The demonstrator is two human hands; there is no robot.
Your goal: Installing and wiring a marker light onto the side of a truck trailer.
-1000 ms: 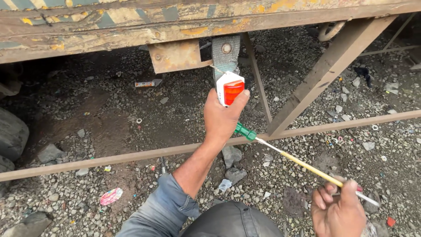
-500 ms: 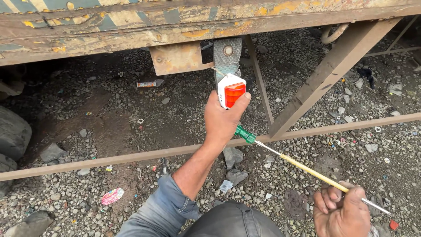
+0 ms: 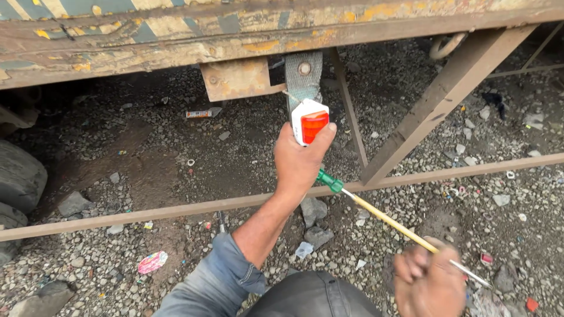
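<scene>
Lamp [image 3: 309, 121] (red-faced) between left fingers [image 3: 326, 132].

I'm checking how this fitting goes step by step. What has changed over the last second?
Little: the left hand has lifted the white and red lamp slightly closer to the grey bracket, keeping its grip. The right hand has shifted a little along the screwdriver, now blurred. The rusty frame and gravel ground are unchanged.
</scene>
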